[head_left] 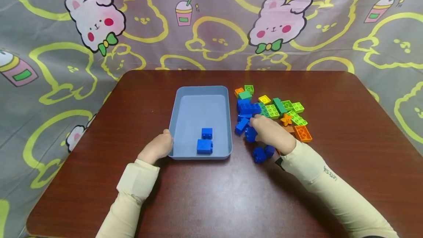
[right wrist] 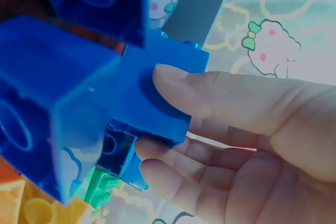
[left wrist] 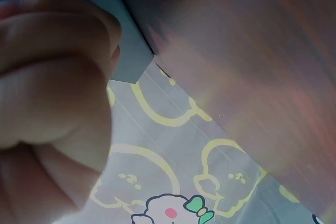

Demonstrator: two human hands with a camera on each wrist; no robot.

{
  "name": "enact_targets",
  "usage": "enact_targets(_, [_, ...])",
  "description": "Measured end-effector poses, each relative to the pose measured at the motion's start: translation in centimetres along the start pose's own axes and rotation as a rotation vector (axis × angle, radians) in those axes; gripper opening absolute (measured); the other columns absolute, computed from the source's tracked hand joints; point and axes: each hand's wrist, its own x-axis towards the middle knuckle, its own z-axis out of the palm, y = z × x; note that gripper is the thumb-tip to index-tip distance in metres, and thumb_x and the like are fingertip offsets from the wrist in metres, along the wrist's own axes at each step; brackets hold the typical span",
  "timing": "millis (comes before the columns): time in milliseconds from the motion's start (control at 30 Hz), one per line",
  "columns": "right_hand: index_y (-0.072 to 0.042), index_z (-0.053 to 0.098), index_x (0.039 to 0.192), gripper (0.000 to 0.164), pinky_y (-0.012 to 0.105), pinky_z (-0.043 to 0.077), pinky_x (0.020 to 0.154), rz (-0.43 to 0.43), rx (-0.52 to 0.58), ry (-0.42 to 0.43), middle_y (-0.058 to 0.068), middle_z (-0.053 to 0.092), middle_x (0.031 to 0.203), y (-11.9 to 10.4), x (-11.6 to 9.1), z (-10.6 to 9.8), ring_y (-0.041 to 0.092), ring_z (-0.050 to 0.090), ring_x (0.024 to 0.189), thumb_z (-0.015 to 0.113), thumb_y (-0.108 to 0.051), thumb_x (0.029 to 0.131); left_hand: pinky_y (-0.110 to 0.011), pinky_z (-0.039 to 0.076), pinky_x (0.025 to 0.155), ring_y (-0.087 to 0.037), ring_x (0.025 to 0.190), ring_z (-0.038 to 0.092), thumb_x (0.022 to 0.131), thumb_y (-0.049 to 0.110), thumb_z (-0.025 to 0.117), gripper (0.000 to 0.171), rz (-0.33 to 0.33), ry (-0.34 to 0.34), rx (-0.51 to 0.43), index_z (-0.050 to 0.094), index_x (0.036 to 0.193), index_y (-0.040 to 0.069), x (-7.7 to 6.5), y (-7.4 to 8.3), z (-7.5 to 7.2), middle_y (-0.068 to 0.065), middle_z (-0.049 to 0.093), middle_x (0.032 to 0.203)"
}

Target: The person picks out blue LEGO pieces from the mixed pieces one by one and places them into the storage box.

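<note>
A grey-blue tray point(head_left: 199, 113) lies on the table, with two blue toy bricks point(head_left: 204, 147) near its front right corner. My left hand point(head_left: 156, 147) grips the tray's left wall near the front with curled fingers; in the left wrist view the hand hides much of the tray's edge. To the right of the tray, my right hand point(head_left: 275, 134) reaches into a pile of blue bricks point(head_left: 245, 107). The right wrist view has its thumb against one face of a blue brick point(right wrist: 170, 93) and its fingers at the lower side, pinching it. Other blue bricks crowd close around.
Behind and right of the right hand lie green bricks point(head_left: 273, 111), a yellow brick point(head_left: 264, 99), an orange brick point(head_left: 303, 133) and an orange star-shaped piece point(head_left: 286, 119). Two dark blue pieces point(head_left: 259, 155) sit below that hand. A patterned curtain point(head_left: 211, 25) hangs behind the brown table point(head_left: 198, 197).
</note>
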Motion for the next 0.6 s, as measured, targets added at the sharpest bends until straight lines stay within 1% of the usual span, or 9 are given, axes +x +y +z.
enact_targets(200, [0.006,0.058,0.089,0.027,0.028,0.047,0.056,0.006,0.035,0.037,0.01,0.051,0.074,0.0,-0.2,-0.8,0.023,0.049,0.068,0.074,0.004,0.067,-0.043,0.045,0.073,-0.031,0.078,0.056,0.094,0.006,0.034,0.033,-0.008,-0.009,-0.011,0.031,0.11,-0.023,0.0,-0.1,0.1,-0.028,0.056,0.082])
enact_targets(400, [0.006,0.058,0.089,0.024,0.025,0.043,0.051,0.035,0.058,0.067,0.009,0.049,0.071,-0.1,-0.1,-2.0,0.022,0.047,0.066,0.071,0.007,0.069,-0.042,0.044,0.075,-0.03,0.08,0.056,0.094,0.008,0.034,0.036,-0.019,-0.021,-0.012,0.03,0.113,-0.023,0.1,-0.1,0.1,-0.028,0.056,0.084])
enact_targets(600, [0.008,0.058,0.095,0.03,0.028,0.047,0.055,0.063,0.053,0.114,0.014,0.051,0.078,-0.7,0.6,-2.9,0.024,0.05,0.068,0.073,0.004,0.069,-0.042,0.044,0.073,-0.029,0.077,0.055,0.094,0.008,0.034,0.034,-0.026,-0.017,-0.015,0.032,0.111,-0.021,0.1,-0.2,0.1,-0.024,0.055,0.08])
